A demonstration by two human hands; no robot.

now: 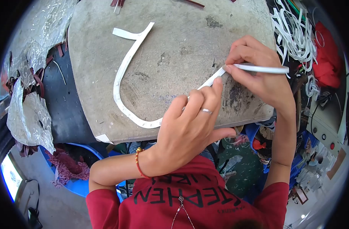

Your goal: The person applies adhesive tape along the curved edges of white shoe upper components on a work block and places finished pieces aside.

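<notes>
A long narrow white strip (121, 72) lies in a curve on a worn board. Its far end splits into two short tails, and small marks run along its bend. My left hand (189, 126) rests over the strip near the board's front edge, fingers pressing down on it and thumb stretched out to the side. Part of the strip is hidden under this hand. My right hand (258, 68) pinches the strip farther along, between thumb and fingertips. From that pinch a loose white length (264, 69) sticks out to the right.
The board (174, 68) has dark stains. White strips (294, 36) hang in a tangle at the right, beside red cloth (327, 57). Clear plastic sheeting (37, 34) lies at the left. A blue tub (81, 185) with patterned cloth stands below, and a control box (323, 133) at the right.
</notes>
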